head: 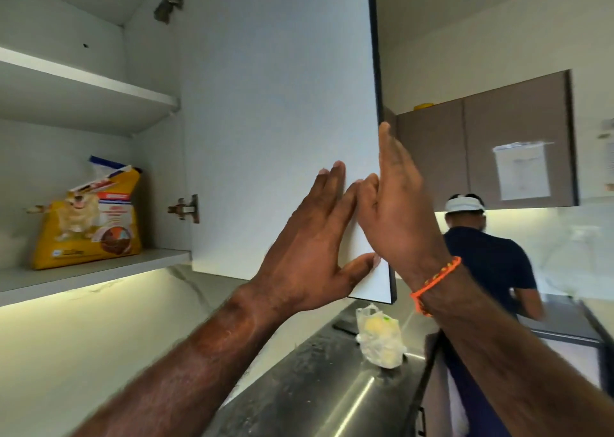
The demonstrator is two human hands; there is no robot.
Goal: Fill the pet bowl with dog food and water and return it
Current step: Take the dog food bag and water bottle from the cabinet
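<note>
Both hands lie flat, fingers straight, on an open cabinet door: left hand on its inner face, right hand at its edge. A dog food bag stands on the cabinet's lower shelf, far left.

- Left hand — raised at head height, palm forward, fingers straight and close together, thumb spread out to the right.
- Left forearm runs up from the lower left, wrist bent slightly back.
- Right hand — held upright and edge-on just beside the left, fingers straight and pointing up, its thumb side near the left fingertips.
- Right forearm comes up from the lower right; an orange band circles the wrist.
</note>
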